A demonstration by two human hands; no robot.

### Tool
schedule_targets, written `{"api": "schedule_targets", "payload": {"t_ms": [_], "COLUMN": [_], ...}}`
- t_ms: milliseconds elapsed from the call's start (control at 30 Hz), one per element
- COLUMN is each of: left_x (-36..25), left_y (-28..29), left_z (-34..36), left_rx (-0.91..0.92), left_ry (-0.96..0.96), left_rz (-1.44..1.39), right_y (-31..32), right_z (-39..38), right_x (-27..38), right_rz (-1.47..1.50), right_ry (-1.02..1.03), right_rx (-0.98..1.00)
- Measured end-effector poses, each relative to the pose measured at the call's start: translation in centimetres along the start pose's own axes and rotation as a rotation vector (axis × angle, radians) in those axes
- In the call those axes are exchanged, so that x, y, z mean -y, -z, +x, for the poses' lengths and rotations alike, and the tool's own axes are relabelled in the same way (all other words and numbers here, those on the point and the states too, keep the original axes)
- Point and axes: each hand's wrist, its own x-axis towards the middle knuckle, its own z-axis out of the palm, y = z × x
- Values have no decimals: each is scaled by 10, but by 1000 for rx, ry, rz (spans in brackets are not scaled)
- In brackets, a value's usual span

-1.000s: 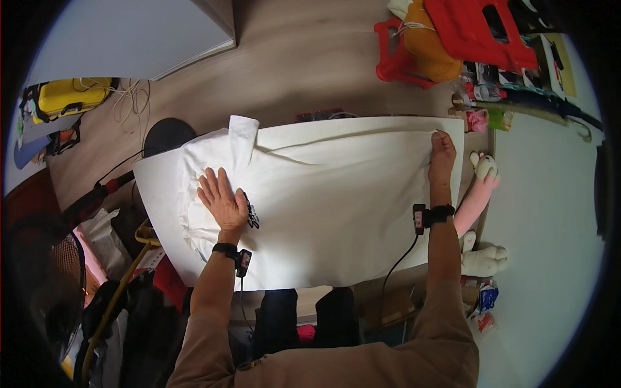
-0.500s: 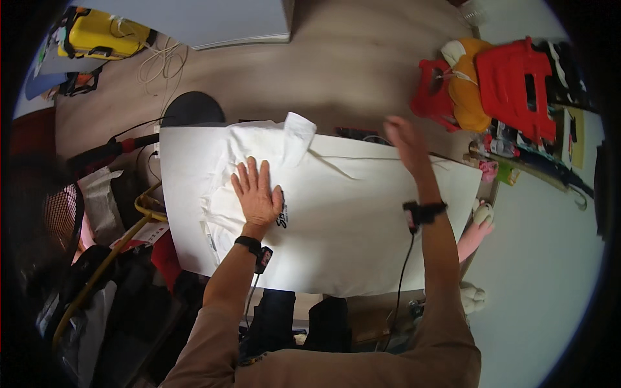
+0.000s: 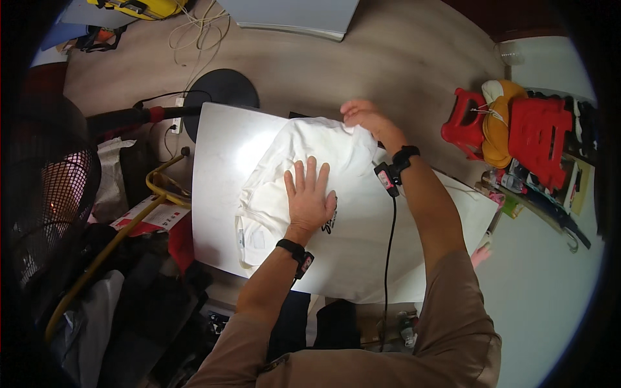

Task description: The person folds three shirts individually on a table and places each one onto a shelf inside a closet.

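Note:
A white T-shirt (image 3: pixel 272 200) with a small dark print lies spread over a white table (image 3: pixel 217 168). My left hand (image 3: pixel 309 204) rests flat on the shirt beside the print, palm down and fingers spread. At the table's far edge, my right hand (image 3: pixel 375 123) has its fingers curled over the shirt's sleeve and seems to pinch the cloth; the fingertips are partly hidden. The collar and its label (image 3: pixel 242 239) face left. Both wrists wear a black strap with a small device, and a cable hangs from the right one.
A black fan (image 3: pixel 55 187) and a yellow metal bar (image 3: pixel 107 265) stand left of the table. Beyond it are a round black base (image 3: pixel 223 97) and loose cables (image 3: pixel 200 29). Red plastic chairs (image 3: pixel 540 139) with an orange cushion stand at the far right.
My right hand has come in from the right, over to the shirt's far sleeve, which stood up and now lies lower under it. My left hand stays on the shirt. The whole view has shifted.

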Motion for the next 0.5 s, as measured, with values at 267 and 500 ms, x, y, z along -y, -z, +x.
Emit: {"api": "schedule_targets", "payload": {"t_ms": [267, 500], "left_x": [7, 44], "left_y": [-3, -38], "left_z": [-1, -23], "left_rx": [-168, 60], "left_ry": [-56, 201], "left_rz": [-41, -1490], "right_y": [-58, -136], "right_z": [-149, -234], "right_x": [62, -16], "right_rz": [189, -507], "right_ry": [589, 573], "right_rx": [79, 348]}}
